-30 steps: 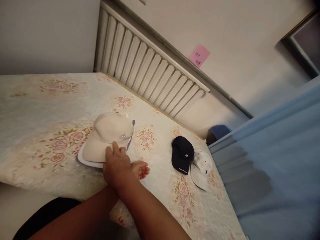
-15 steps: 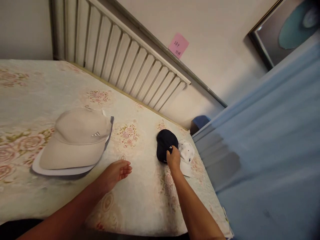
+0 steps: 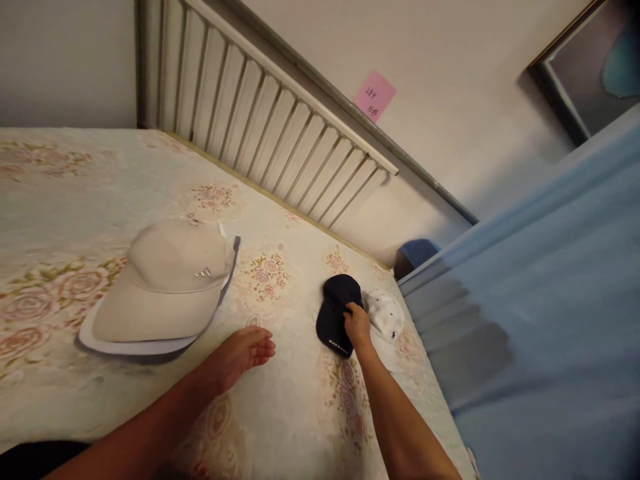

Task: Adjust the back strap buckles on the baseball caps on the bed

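Note:
A black baseball cap (image 3: 332, 323) with small pale lettering on its brim is pinched at its right side by my right hand (image 3: 358, 324). Just right of it, partly behind my hand, lies a white baseball cap (image 3: 385, 313) with a small dark logo. My left hand (image 3: 249, 352) hovers above the cover, loosely curled and holding nothing. To its left rests a beige baseball cap (image 3: 167, 280) with a small silver logo, stacked over a white-brimmed cap (image 3: 93, 339) that it mostly hides.
All the caps are on a bed with a floral cover (image 3: 287, 413). Behind runs a slatted white radiator (image 3: 280, 127), with a pink note (image 3: 375, 97) above it. A blue curtain (image 3: 545, 307) hangs along the right, and a dark blue object (image 3: 419, 252) sits at the far corner.
My right hand has turned and drawn the black cap a little nearer, so its brim lettering shows. The whole view has shifted slightly. My left hand keeps its loose pose.

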Available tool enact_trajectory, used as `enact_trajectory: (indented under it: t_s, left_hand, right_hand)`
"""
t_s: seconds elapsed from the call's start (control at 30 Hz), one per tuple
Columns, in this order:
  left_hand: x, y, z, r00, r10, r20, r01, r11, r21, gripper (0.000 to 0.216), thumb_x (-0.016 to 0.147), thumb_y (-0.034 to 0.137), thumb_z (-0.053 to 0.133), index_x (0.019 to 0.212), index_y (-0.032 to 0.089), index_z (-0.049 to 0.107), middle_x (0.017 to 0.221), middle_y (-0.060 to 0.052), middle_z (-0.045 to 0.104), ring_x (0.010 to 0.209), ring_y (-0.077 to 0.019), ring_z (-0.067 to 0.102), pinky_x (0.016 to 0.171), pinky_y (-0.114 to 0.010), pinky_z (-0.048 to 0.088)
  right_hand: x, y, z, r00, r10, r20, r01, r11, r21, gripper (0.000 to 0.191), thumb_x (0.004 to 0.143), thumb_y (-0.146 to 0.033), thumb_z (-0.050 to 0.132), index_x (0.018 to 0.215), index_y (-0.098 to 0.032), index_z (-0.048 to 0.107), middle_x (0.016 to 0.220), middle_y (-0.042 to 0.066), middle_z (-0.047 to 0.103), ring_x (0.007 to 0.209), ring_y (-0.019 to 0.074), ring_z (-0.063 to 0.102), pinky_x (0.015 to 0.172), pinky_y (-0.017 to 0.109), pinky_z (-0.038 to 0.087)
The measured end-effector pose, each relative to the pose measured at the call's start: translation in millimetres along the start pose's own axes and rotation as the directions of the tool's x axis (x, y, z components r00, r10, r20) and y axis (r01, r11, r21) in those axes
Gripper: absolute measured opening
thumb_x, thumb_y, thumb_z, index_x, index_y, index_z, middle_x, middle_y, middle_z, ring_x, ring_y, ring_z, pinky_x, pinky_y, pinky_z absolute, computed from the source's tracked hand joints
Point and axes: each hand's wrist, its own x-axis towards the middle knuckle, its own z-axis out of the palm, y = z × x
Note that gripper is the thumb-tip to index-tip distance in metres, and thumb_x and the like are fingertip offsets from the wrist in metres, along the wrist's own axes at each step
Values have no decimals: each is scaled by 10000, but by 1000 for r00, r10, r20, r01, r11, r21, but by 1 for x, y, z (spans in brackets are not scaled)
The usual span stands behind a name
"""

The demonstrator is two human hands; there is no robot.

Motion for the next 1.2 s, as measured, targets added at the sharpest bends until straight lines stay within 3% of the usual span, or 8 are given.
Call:
enact_trajectory:
  t_s: [0.17,0.3,0.47,0.63,0.83,0.93,1.07,1.2]
  left_hand:
    - [1,-3,3,997,-63,43,68,990,-127,459,822,442,613,1108,85,565,1051,-227,680,1035,-291,642,944,-389,450]
    - [8,-6,0,992,-94,79,111,962,-249,723,828,572,539,1341,83,398,1228,-254,596,1148,-295,584,970,-397,433]
    - [5,8,2,992,49,118,-3,932,-363,391,892,416,519,1176,155,581,1058,-113,714,979,-245,670,874,-349,492]
    - [-12,30,4,990,-43,133,83,945,-316,180,852,255,580,905,119,684,784,-83,749,736,-217,702,765,-315,524]
    - [-25,39,2,938,62,342,18,974,-226,173,836,241,619,918,117,709,878,-106,748,768,-204,689,769,-309,517]
    - [-28,39,3,900,143,413,-86,984,-154,187,827,221,638,964,113,705,944,-125,735,785,-195,678,745,-287,504]
    - [-33,40,7,874,158,458,-138,987,-78,297,814,241,661,1088,130,676,1011,-140,714,841,-209,669,765,-292,491]
    - [-35,38,10,855,154,495,-162,986,-27,324,816,293,664,1097,131,658,1008,-128,701,848,-202,655,757,-283,482]
  right_hand:
    - [-56,-31,-16,993,-114,-20,116,982,148,240,782,-153,453,934,-162,638,921,73,678,888,200,611,837,316,462]
    - [-115,-66,-29,974,-214,-80,228,892,390,160,807,-156,449,867,-197,592,828,41,623,802,186,581,753,316,463]
    - [-179,-102,-45,866,-494,-77,482,784,390,200,843,-108,406,865,-228,565,808,35,566,799,193,538,766,359,453]
    - [-210,-122,-59,755,-655,-3,633,728,262,233,836,-68,394,840,-227,564,802,53,543,797,209,513,794,409,443]
    - [-206,-127,-89,736,-644,208,565,754,334,146,860,-165,490,896,-235,613,856,57,609,831,206,553,717,346,474]
    - [-188,-129,-109,825,-504,255,342,805,484,92,862,-222,544,894,-237,629,846,30,640,814,182,596,733,306,487]
    - [-148,-143,-127,931,-344,119,246,835,492,102,863,-224,529,820,-208,620,806,24,644,792,172,602,743,300,477]
    - [-111,-177,-128,907,-421,-8,380,809,449,143,853,-243,566,979,-206,621,941,49,662,905,190,605,841,344,479]
